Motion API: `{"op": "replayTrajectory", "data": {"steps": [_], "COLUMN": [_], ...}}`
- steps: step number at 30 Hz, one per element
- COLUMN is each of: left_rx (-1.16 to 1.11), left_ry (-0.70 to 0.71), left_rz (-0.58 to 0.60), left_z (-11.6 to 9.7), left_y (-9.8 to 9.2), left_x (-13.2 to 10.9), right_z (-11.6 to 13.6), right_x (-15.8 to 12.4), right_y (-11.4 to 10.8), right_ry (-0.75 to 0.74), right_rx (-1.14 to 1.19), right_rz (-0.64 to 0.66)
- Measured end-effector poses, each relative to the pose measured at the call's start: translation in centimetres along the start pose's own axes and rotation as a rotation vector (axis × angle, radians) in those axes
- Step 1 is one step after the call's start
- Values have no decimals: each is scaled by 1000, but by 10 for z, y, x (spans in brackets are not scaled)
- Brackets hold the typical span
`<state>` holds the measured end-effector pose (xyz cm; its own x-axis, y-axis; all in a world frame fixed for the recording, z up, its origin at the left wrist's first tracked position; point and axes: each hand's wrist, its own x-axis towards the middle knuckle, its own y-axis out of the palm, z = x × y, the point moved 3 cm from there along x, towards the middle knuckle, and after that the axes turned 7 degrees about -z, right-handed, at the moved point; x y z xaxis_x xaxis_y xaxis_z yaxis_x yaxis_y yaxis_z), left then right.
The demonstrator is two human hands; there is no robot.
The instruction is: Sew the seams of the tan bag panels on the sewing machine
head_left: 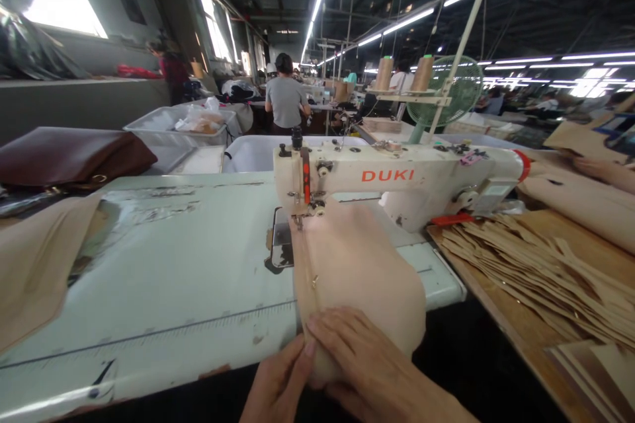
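Observation:
A pale pink-beige fabric piece [362, 264] with a zipper along its left edge lies under the needle of a cream DUKI sewing machine [397, 178] and runs back to the table's front edge. My left hand [280, 383] pinches the fabric's near left edge at the zipper, fingers pressed together. My right hand [370, 360] lies over the near end of the fabric, fingers curled down on it and gripping it. Both hands touch each other at the fabric's near end.
The pale green sewing table [163, 277] carries a printed ruler along its front. A tan fabric piece [34, 264] lies at the left, a brown bag [69, 155] behind it. A stack of tan strips [540, 271] covers the wooden board at the right. A person [285, 99] works further back.

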<state>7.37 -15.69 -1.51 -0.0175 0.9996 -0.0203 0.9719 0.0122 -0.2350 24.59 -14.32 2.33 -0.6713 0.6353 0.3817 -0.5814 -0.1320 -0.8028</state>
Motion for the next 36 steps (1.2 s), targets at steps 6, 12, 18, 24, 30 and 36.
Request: {"op": "replayTrajectory", "data": {"steps": [6, 12, 18, 24, 30, 36], "left_rx": [-162, -461, -539, -470, -512, -589], "left_ry": [-255, -432, -474, -445, -462, -445], "left_rz": [65, 38, 57, 30, 11, -123], "left_z": [32, 26, 20, 23, 16, 17], "left_y": [-9, 2, 12, 12, 8, 5], "left_x": [-5, -7, -2, 3, 0, -7], "right_z": [-15, -13, -7, -2, 2, 6], "right_x": [13, 17, 14, 13, 17, 8], "right_y": [-8, -7, -4, -1, -3, 13], "right_ry": [290, 343, 324, 223, 256, 230], "right_rx": [230, 197, 255, 251, 280, 151], "right_rz": [-146, -150, -198, -187, -123, -120]}}
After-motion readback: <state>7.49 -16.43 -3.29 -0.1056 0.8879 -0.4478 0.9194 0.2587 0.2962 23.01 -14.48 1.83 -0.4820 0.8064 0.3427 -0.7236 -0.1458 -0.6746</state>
